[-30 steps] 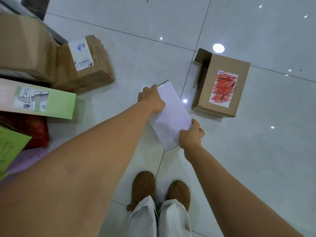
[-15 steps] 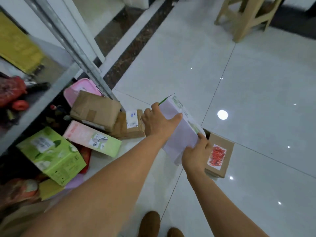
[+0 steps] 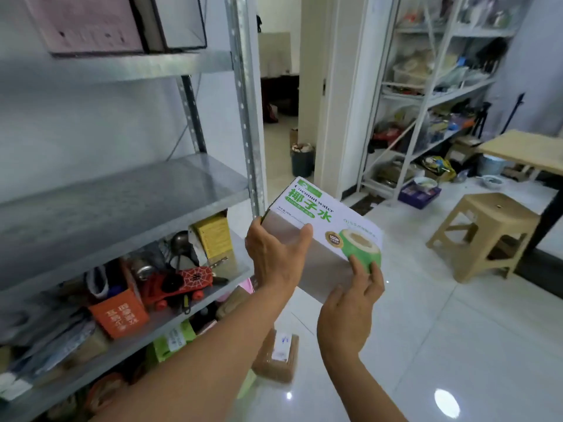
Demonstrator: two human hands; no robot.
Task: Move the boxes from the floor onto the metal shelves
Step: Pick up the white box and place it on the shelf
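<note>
1. The coconut water box (image 3: 323,239) is in the air between the 2 hands. It is not yet on any shelf.
2. The left hand (image 3: 274,257) grips the left end, with fingers round the corner and the thumb lying on the grey side face. The right hand (image 3: 350,303) holds the opposite lower corner, with the thumb pressing on the printed coconut picture and the fingers curled below. Both hands are closed on the box.
3. The bare metal shelf (image 3: 122,202) lies to the left of the grip and a little higher than the left hand. Its front post (image 3: 246,117) stands just beside the box's far left corner.
4. I judge the box to be light, because the fingers carry it without strain. The carton looks stiff, with smooth printed faces that may slip a little. The best hold is at 2 opposite ends, near the edges. The wide panels could dent under pressure.
5. Compared with 0.5 s ago, the box is much higher. Then it was low over the floor, and now it is near shelf level. The printed face now shows, where before a plain white face showed. The hands keep the same 2 ends.
6. Below the grip, a small brown box (image 3: 275,357) waits on the floor.
</note>
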